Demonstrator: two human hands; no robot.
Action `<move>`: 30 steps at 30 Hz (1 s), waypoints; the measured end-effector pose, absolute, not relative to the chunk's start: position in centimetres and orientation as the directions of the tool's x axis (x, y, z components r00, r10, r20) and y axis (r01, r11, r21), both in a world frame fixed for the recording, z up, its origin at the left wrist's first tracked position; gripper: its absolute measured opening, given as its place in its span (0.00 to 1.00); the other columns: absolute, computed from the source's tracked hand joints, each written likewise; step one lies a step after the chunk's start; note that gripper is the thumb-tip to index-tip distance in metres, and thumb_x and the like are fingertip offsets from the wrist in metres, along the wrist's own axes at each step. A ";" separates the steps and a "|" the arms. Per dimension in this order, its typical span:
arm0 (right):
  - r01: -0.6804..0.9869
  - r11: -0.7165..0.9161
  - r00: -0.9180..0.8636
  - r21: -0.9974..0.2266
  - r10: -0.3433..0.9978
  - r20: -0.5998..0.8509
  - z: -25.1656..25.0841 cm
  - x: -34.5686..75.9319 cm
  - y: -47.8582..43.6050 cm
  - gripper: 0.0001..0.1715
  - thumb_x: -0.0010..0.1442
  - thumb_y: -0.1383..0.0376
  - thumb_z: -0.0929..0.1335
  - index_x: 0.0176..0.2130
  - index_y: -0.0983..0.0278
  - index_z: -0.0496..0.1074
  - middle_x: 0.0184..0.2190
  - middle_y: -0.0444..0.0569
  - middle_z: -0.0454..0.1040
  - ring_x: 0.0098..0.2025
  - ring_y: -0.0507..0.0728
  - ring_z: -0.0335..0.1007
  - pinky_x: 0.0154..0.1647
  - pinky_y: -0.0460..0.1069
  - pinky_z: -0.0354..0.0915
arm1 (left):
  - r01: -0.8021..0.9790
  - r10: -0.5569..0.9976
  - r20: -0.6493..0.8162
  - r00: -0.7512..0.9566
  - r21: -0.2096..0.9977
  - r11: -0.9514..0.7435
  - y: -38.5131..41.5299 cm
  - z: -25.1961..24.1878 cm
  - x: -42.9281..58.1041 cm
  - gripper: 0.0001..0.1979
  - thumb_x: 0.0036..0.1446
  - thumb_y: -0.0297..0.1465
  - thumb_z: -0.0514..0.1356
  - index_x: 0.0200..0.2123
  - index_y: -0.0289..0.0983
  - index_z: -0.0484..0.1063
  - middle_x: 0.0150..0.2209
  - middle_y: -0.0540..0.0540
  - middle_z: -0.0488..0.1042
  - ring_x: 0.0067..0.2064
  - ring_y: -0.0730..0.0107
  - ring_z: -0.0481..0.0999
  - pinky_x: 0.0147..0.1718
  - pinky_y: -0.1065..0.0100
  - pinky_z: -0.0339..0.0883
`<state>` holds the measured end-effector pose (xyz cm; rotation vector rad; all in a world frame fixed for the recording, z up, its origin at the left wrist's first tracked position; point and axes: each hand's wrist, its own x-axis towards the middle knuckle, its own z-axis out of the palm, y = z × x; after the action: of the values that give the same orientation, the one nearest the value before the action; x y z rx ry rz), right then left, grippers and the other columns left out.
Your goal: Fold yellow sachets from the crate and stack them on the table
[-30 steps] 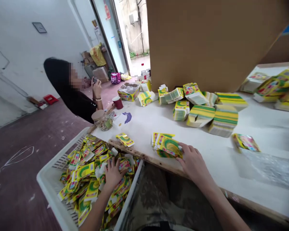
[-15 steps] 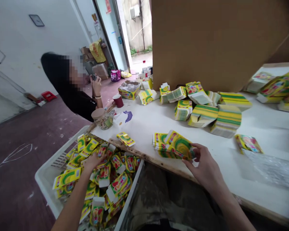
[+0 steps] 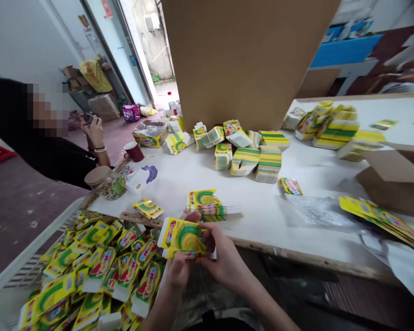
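Observation:
Just off the table's front edge, both my hands hold a small yellow and green carton [image 3: 184, 236]. My left hand [image 3: 179, 270] grips its left and lower side, with fingers partly hidden behind it. My right hand [image 3: 221, 250] pinches the right end between thumb and fingers. A white end flap sticks out at the carton's left. Right behind it on the table lies a small stack of similar flat cartons [image 3: 207, 200]. Below left, a white basket [image 3: 3, 280] is heaped with yellow cartons [image 3: 100, 266]. One more carton [image 3: 147, 208] lies near the table edge.
Bundled flat cartons [image 3: 269, 161] stand before a large cardboard panel [image 3: 241, 59]. A lidded jar [image 3: 105, 184] and a red mug [image 3: 134, 151] are at the left. Clear plastic [image 3: 320, 214] and an open cardboard box [image 3: 393, 174] lie right. A person [image 3: 55, 142] holds a phone at left.
My left hand has left the basket and taken hold of the carton. My right hand has brought that carton toward me, off the stack. The view has turned right.

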<state>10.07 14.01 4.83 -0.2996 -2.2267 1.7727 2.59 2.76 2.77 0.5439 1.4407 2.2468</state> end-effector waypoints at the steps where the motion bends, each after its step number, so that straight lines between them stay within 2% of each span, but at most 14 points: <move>1: -0.021 0.211 -0.935 -0.977 0.341 0.094 5.0 10.4 14.0 0.36 0.44 0.79 0.69 0.51 0.60 0.61 0.37 0.44 0.67 0.37 0.54 0.65 0.38 0.49 0.64 | -0.154 0.497 0.102 -0.862 0.880 -0.449 4.2 3.1 3.3 0.36 0.49 0.61 0.51 0.50 0.41 0.69 0.46 0.41 0.72 0.49 0.51 0.71 0.48 0.55 0.68; 3: -0.047 0.151 -0.925 -0.987 0.365 0.100 5.4 11.3 14.1 0.35 0.44 0.78 0.70 0.51 0.60 0.61 0.37 0.44 0.66 0.39 0.55 0.65 0.41 0.49 0.64 | -0.221 0.419 0.064 -0.906 0.772 -0.596 6.2 4.1 3.9 0.30 0.55 0.58 0.46 0.43 0.42 0.71 0.38 0.44 0.71 0.43 0.58 0.72 0.44 0.59 0.70; 6: -0.078 -0.013 -0.940 -0.997 0.334 0.069 5.8 12.2 14.0 0.30 0.48 0.71 0.73 0.49 0.60 0.64 0.38 0.44 0.67 0.40 0.55 0.65 0.42 0.49 0.64 | -0.302 0.346 -0.052 -0.937 0.620 -0.724 7.4 5.9 3.7 0.26 0.55 0.57 0.49 0.34 0.40 0.68 0.29 0.49 0.63 0.32 0.68 0.67 0.36 0.66 0.69; 8: -0.065 -0.110 -0.952 -0.992 0.306 0.028 5.6 12.2 13.6 0.26 0.48 0.68 0.74 0.47 0.60 0.66 0.38 0.45 0.68 0.41 0.56 0.66 0.42 0.49 0.64 | -0.294 0.304 -0.097 -0.948 0.639 -0.711 7.5 6.6 3.4 0.27 0.52 0.59 0.51 0.30 0.39 0.67 0.26 0.50 0.59 0.28 0.71 0.64 0.32 0.70 0.68; 10: -0.039 -0.136 -0.949 -0.990 0.314 -0.006 5.3 11.9 13.2 0.26 0.45 0.69 0.75 0.45 0.61 0.67 0.38 0.45 0.70 0.41 0.56 0.67 0.42 0.49 0.64 | -0.280 0.274 -0.122 -0.954 0.690 -0.667 7.3 6.7 3.1 0.30 0.47 0.62 0.53 0.28 0.39 0.67 0.26 0.50 0.61 0.27 0.71 0.64 0.29 0.70 0.68; 14: -0.049 -0.102 -0.916 -0.994 0.401 0.004 4.8 11.2 13.9 0.19 0.50 0.67 0.72 0.43 0.61 0.69 0.36 0.45 0.73 0.38 0.56 0.68 0.40 0.49 0.63 | -0.314 0.323 -0.141 -0.936 0.749 -0.584 6.4 5.7 3.4 0.38 0.36 0.68 0.54 0.31 0.39 0.72 0.30 0.46 0.71 0.32 0.65 0.72 0.34 0.67 0.71; 15: -0.075 -0.120 -0.911 -0.990 0.411 0.019 4.8 11.2 14.3 0.17 0.52 0.66 0.71 0.43 0.62 0.69 0.37 0.46 0.74 0.38 0.56 0.68 0.40 0.50 0.64 | -0.315 0.333 -0.138 -0.933 0.762 -0.566 6.2 5.3 3.6 0.36 0.38 0.65 0.57 0.33 0.38 0.73 0.32 0.46 0.73 0.35 0.65 0.73 0.36 0.68 0.72; 17: -0.119 -0.179 -0.908 -0.977 0.418 0.034 4.8 11.2 15.0 0.15 0.54 0.64 0.70 0.43 0.62 0.70 0.38 0.47 0.75 0.40 0.56 0.69 0.42 0.50 0.64 | -0.303 0.333 -0.134 -0.933 0.791 -0.532 6.1 4.5 3.9 0.25 0.44 0.53 0.65 0.36 0.39 0.74 0.35 0.48 0.76 0.38 0.68 0.75 0.39 0.71 0.71; 19: -0.114 -0.208 -0.903 -0.971 0.429 0.014 4.7 11.3 15.5 0.11 0.54 0.61 0.70 0.38 0.63 0.72 0.34 0.46 0.74 0.36 0.55 0.69 0.38 0.49 0.64 | -0.259 0.299 -0.116 -0.947 0.826 -0.501 6.3 3.8 4.2 0.15 0.49 0.41 0.68 0.37 0.40 0.75 0.36 0.50 0.78 0.38 0.72 0.76 0.38 0.75 0.70; 22: -0.094 -0.195 -0.881 -0.976 0.472 -0.009 4.2 11.5 16.1 0.09 0.56 0.60 0.70 0.31 0.64 0.71 0.27 0.44 0.72 0.31 0.54 0.67 0.33 0.48 0.64 | -0.220 0.293 -0.090 -0.952 0.866 -0.450 6.4 3.2 4.0 0.10 0.50 0.38 0.68 0.35 0.39 0.77 0.34 0.50 0.79 0.36 0.73 0.77 0.36 0.74 0.71; 24: -0.116 -0.091 -0.855 -0.989 0.517 0.053 4.0 11.7 16.7 0.07 0.57 0.62 0.69 0.33 0.64 0.73 0.30 0.46 0.74 0.33 0.55 0.69 0.36 0.49 0.65 | -0.227 0.334 -0.087 -0.938 0.884 -0.408 5.6 3.8 3.3 0.11 0.51 0.37 0.67 0.36 0.39 0.77 0.35 0.48 0.79 0.38 0.69 0.77 0.38 0.72 0.71; 26: -0.132 0.133 -0.826 -0.982 0.534 0.183 3.9 12.0 17.7 0.07 0.59 0.66 0.67 0.38 0.62 0.75 0.33 0.47 0.75 0.37 0.56 0.69 0.39 0.50 0.66 | -0.177 0.381 -0.029 -0.924 0.916 -0.360 4.2 5.1 2.1 0.18 0.51 0.41 0.67 0.43 0.39 0.75 0.44 0.45 0.78 0.47 0.62 0.75 0.45 0.67 0.70; 28: -0.132 0.425 -0.811 -0.896 0.473 0.344 4.0 12.3 18.4 0.12 0.61 0.69 0.65 0.42 0.58 0.76 0.34 0.48 0.74 0.38 0.56 0.68 0.39 0.51 0.65 | -0.003 0.444 0.111 -0.889 0.969 -0.247 2.4 6.9 0.7 0.30 0.49 0.47 0.65 0.54 0.41 0.68 0.54 0.42 0.71 0.56 0.55 0.69 0.54 0.60 0.64; 30: -0.156 0.659 -0.823 -0.736 0.326 0.466 4.2 12.4 18.6 0.16 0.62 0.71 0.63 0.44 0.56 0.76 0.33 0.49 0.74 0.37 0.57 0.66 0.39 0.52 0.65 | 0.214 0.568 0.174 -0.804 0.977 0.004 1.0 8.4 -0.3 0.44 0.40 0.49 0.70 0.59 0.41 0.63 0.59 0.38 0.66 0.60 0.47 0.63 0.58 0.52 0.58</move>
<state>12.39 18.64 4.18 -0.1316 -2.2956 1.0923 -0.25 1.02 8.37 0.8139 2.0118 1.8736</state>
